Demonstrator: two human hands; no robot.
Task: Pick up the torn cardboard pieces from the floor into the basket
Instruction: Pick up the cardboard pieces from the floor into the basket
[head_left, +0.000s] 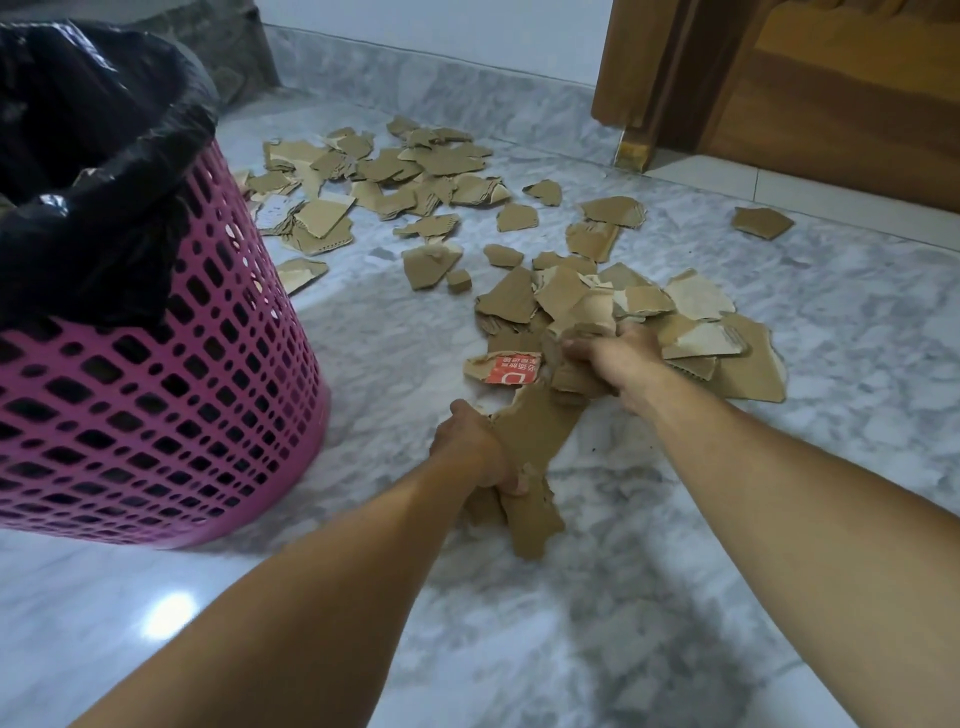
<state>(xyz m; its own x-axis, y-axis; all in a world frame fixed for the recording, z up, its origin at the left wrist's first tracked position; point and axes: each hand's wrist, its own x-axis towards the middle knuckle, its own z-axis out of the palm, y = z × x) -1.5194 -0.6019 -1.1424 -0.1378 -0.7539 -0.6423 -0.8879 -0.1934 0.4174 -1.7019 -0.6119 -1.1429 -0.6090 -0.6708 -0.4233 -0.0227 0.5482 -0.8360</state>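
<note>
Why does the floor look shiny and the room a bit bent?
Head view: the polished marble floor throws back a white glare spot near the left forearm; the wide lens curves the wooden door frame and pink basket; the arms cast soft shadows.

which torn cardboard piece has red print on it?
The torn brown cardboard piece with the red printed label, lying on the marble floor just left of the right hand. Every other visible piece is plain brown or pale.

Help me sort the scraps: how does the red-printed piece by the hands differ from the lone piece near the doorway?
The red-printed piece bears a red label with white characters; the lone piece is plain brown. The red-printed piece lies at the edge of a heap, next to the right hand; the lone piece lies apart on bare floor. Both are torn cardboard.
</note>
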